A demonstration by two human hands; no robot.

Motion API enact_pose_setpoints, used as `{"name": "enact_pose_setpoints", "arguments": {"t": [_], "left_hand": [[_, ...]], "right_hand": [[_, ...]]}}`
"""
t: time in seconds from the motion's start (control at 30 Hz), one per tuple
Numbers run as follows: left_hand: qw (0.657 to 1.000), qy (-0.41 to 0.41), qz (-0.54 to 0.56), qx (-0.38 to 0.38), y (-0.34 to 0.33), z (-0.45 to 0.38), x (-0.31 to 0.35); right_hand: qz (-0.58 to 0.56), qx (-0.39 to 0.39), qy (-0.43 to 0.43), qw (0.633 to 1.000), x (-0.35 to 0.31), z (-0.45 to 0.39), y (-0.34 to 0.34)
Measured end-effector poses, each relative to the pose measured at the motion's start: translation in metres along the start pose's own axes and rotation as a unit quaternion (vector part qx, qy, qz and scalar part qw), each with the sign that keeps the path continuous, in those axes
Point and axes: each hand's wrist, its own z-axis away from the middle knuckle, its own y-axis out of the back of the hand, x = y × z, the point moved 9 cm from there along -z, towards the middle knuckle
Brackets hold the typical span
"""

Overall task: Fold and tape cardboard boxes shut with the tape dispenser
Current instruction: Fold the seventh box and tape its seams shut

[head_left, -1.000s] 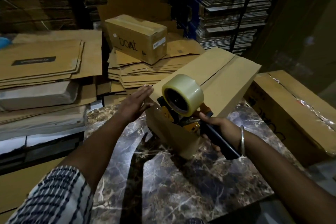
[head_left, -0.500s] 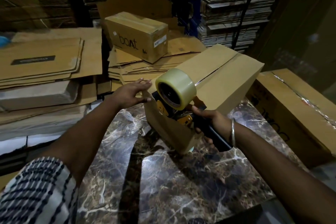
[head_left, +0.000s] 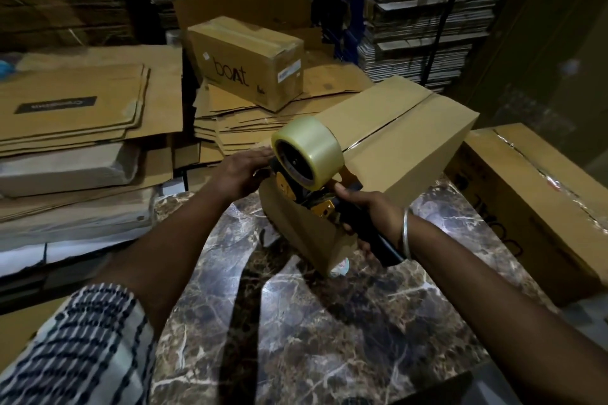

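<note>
On the marble table (head_left: 296, 339), my right hand (head_left: 371, 210) grips the tape dispenser (head_left: 309, 171); left hand (head_left: 243, 171) flat, steadying the cardboard box (head_left: 411, 145). I advise firm pressure along the seam.

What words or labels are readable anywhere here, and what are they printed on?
"boAt": side of the taped box at the back.
Small white sticker on that box's end: too small to read.
Black label on the flat cardboard stack at left: upside down and blurred, unreadable.
Dark lettering on the long box at right: only partly seen, unreadable.
</note>
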Motion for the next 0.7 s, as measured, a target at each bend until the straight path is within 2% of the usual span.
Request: {"name": "enact_pose_setpoints", "arguments": {"t": [0.33, 0.43, 0.53, 0.6, 0.7], "left_hand": [[0.992, 0.112, 0.053, 0.029, 0.0, 0.0, -0.008], [0.99, 0.131, 0.053, 0.006, -0.008, -0.004, -0.011], [0.982, 0.174, -0.006, -0.07, -0.017, -0.003, -0.011], [0.984, 0.159, 0.015, -0.081, -0.018, -0.001, 0.0], [0.993, 0.044, 0.11, -0.02, -0.013, 0.002, 0.028]], "right_hand": [[0.022, -0.015, 0.005, 1.0, 0.018, 0.037, 0.013], [0.022, 0.009, 0.001, 1.0, 0.026, 0.05, 0.021], [0.002, 0.013, 0.006, 1.0, 0.025, 0.053, 0.018], [-0.001, 0.019, 0.005, 1.0, 0.025, 0.053, 0.019], [0.002, 0.02, -0.005, 1.0, 0.028, 0.051, 0.021]]}}
